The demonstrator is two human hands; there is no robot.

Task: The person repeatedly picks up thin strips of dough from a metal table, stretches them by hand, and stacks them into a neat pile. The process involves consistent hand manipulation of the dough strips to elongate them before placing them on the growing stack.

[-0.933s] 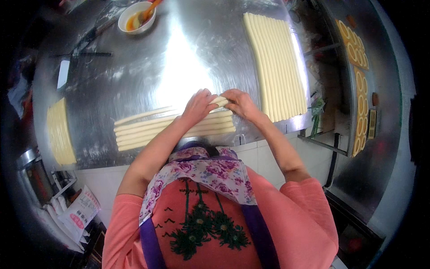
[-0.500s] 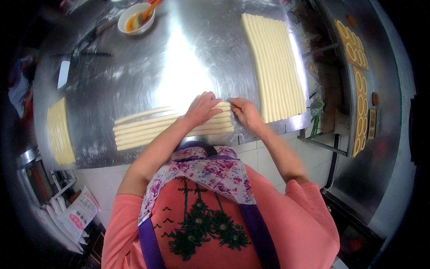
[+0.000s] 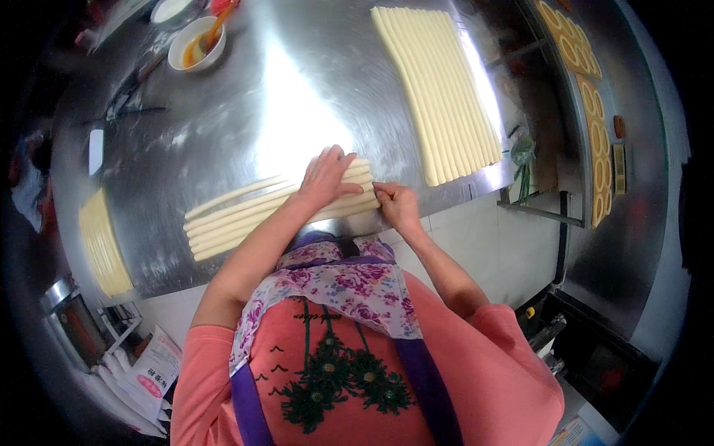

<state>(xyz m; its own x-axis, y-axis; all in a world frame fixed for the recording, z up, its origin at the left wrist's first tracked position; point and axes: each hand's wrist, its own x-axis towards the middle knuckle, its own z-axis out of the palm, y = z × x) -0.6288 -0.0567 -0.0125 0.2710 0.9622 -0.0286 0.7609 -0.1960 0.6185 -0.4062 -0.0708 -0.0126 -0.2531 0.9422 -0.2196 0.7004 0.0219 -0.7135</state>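
Several pale dough ropes [image 3: 242, 229] lie side by side across the near edge of the metal table, running left to right. My left hand [image 3: 325, 178] rests over their right part, fingers spread, thumb apart and pointing right, pressing on the strands. At the right ends of the ropes, my right hand [image 3: 396, 202] is closed in a pinch. Its fingertips touch or nearly touch the rope ends, and what they hold is too small to make out. My left hand and forearm hide the middle of the ropes.
A wide sheet of dough ropes [image 3: 439, 97] lies at the right, a narrower dough bundle [image 3: 105, 241] at the far left. A white bowl [image 3: 175, 61] with orange liquid and a brush stands at the back left. Trays of ring-shaped dough [image 3: 595, 141] sit on a right-hand rack.
My right hand has moved nearer to me along the rope ends, its fingers now pinched lower down. My left hand stays on the ropes. The whole view has turned slightly.
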